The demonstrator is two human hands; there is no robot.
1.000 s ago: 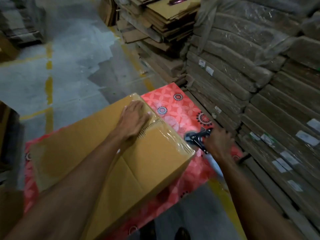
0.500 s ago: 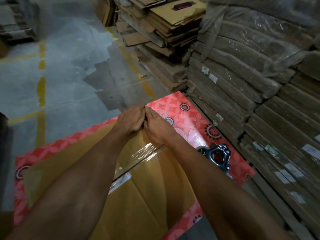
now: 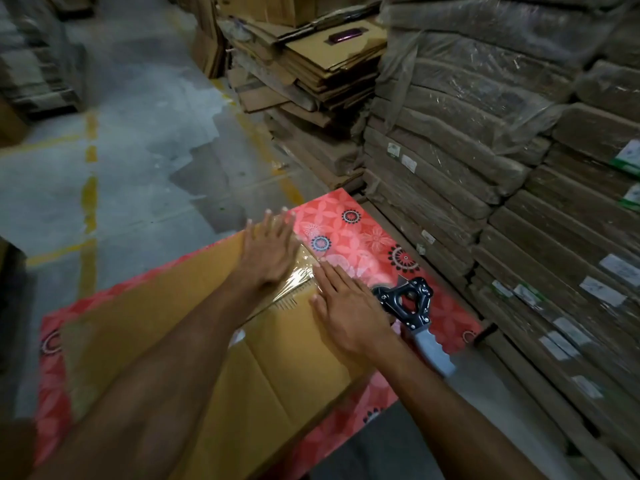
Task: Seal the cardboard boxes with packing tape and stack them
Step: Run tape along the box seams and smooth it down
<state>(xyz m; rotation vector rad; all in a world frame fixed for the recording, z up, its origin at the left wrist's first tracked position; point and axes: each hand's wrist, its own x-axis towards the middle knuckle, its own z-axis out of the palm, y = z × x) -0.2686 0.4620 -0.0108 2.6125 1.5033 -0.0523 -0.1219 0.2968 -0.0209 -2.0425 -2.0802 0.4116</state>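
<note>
A brown cardboard box (image 3: 166, 327) lies on a red patterned table (image 3: 360, 233). Clear packing tape (image 3: 299, 277) runs over the box's far edge and shines between my hands. My left hand (image 3: 268, 252) lies flat with straight fingers on the box's far top corner, over the tape. My right hand (image 3: 346, 308) presses flat on the box's right side, just below the tape end. A black tape dispenser (image 3: 410, 304) with a pale handle lies on the table right beside my right hand, untouched.
Tall stacks of flattened cardboard wrapped in plastic (image 3: 502, 168) stand close on the right. More loose flat cartons (image 3: 322, 71) are piled behind the table. Grey concrete floor (image 3: 121, 168) with yellow lines stretches to the left.
My right hand let go of the tape dispenser, joined the left at the box's far edge, and both hands have since flattened and spread apart along the tape.
</note>
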